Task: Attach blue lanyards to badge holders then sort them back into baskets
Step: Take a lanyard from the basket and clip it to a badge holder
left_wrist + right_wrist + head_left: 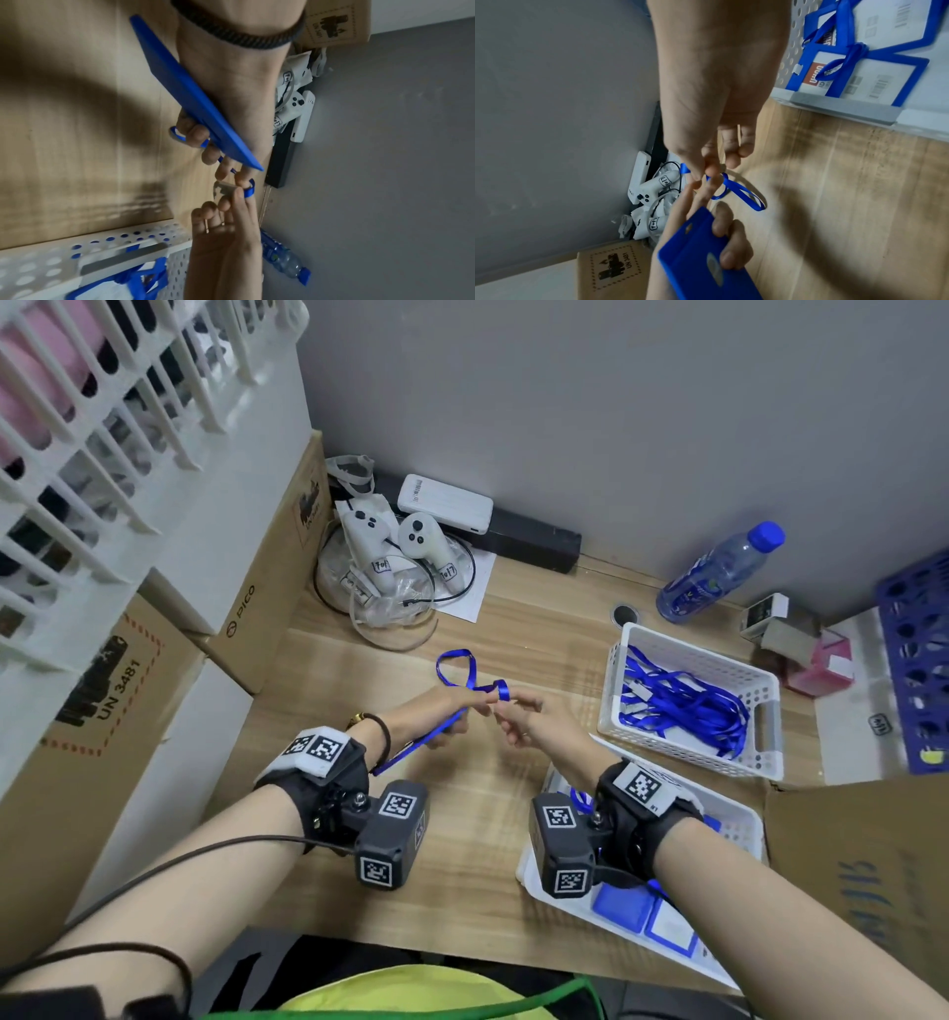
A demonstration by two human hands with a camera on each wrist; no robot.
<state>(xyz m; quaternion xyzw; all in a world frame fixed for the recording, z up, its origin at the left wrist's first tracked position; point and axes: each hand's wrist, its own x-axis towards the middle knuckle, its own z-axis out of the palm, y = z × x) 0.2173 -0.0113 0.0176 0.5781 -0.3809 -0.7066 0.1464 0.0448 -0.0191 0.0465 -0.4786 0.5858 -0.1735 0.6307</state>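
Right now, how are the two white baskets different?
The far basket holds a loose tangle of blue lanyards; the near basket holds flat blue badge holders. The far one shows whole, while the right arm hides part of the near one. Both are white and perforated, on the wooden table.

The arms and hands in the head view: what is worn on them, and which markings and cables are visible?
Bare forearms. Each wrist has a black strap with a white tag plate and a dark camera block bearing square black-and-white codes. A black cable runs along the left arm; a dark braided band circles that wrist.
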